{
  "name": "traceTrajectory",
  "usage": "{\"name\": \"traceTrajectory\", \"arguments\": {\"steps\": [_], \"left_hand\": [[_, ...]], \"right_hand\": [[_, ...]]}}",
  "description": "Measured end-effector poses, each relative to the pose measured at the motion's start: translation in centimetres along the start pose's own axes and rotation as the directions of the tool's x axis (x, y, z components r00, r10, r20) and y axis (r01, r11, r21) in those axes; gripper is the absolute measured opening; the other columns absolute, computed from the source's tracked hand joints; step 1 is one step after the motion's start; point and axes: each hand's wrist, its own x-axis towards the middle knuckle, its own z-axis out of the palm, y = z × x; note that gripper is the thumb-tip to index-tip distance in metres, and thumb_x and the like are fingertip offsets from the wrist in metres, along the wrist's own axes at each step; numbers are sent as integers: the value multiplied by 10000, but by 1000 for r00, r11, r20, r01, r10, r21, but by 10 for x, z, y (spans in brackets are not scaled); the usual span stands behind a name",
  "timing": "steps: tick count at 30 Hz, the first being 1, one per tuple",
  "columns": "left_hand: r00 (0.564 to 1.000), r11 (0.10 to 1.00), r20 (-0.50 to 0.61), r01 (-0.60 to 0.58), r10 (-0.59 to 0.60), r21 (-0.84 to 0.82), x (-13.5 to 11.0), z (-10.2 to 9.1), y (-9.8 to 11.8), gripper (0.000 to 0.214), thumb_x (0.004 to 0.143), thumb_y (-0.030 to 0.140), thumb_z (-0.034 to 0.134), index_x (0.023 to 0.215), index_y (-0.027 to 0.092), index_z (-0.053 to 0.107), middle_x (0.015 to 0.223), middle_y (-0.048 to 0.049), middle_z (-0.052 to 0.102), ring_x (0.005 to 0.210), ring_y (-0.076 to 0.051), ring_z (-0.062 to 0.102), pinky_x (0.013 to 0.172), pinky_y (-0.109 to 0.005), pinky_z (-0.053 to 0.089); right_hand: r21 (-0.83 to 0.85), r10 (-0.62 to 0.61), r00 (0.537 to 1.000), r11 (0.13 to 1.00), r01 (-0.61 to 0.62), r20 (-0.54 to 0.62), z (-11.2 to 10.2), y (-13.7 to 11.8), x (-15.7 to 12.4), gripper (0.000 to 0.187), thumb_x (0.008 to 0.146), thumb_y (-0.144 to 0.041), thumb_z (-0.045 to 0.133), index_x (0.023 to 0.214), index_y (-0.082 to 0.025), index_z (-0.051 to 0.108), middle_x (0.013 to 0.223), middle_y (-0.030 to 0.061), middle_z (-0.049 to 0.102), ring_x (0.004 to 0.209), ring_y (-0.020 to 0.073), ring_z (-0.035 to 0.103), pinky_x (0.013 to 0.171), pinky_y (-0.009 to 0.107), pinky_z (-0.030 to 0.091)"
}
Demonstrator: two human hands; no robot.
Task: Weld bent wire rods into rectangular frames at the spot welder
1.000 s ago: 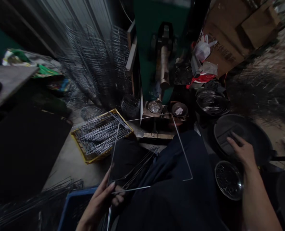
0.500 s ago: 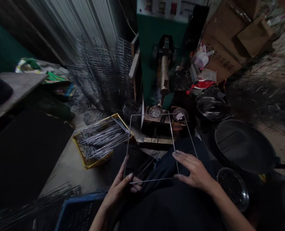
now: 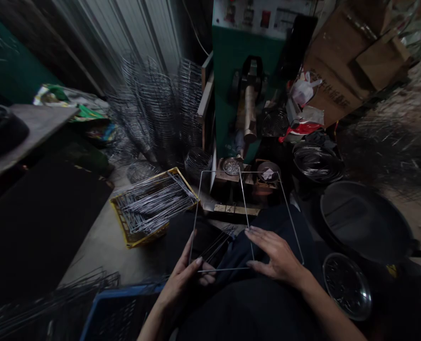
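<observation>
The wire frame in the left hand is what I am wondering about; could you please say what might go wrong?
The middle wire might slant out of line, as the right hand is only at its near part. The wire frame might twist, since the left hand is at one corner and no hand is on its right side. Its far side crosses the small dish in view and might knock it if lowered.

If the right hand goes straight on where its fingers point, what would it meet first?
The right hand would first meet the middle wire, which its fingers seem to touch; depth beyond is unclear.
</observation>
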Motion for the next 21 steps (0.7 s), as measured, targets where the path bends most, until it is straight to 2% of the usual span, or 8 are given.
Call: {"name": "traceTrajectory", "arguments": {"steps": [5, 13, 21], "left_hand": [[1000, 1000, -9, 5, -5, 6, 3, 0, -1, 945, 890, 383, 594, 1530, 245, -88, 759, -108, 716, 627, -223, 678, 568, -279, 480], [1000, 1000, 16, 4, -4, 14, 4, 3, 1, 947, 906, 345, 576, 1520, 235, -137, 763, -109, 718, 631, -218, 674, 570, -276, 479], [997, 1000, 71, 7, -7, 9, 8, 5, -3, 905, 914, 347, 565, 1528, 271, -95, 789, -121, 724, 641, -229, 690, 577, -282, 484]], "right_hand": [[11, 13, 1000, 1000, -13, -28, 3, 0, -1, 682, 846, -428, 657, 1439, -182, 426, 1413, 110, 517, 1334, 247, 447, 1052, 421, 443], [-16, 34, 999, 999, -34, -12, 2, 2, -1, 644, 851, -438, 642, 1413, -183, 461, 1379, 108, 552, 1296, 244, 493, 1032, 408, 459], [-122, 190, 976, 972, -203, -104, 11, 11, -5, 574, 879, -387, 602, 1405, -194, 479, 1359, 123, 566, 1250, 278, 535, 993, 454, 480]]}}
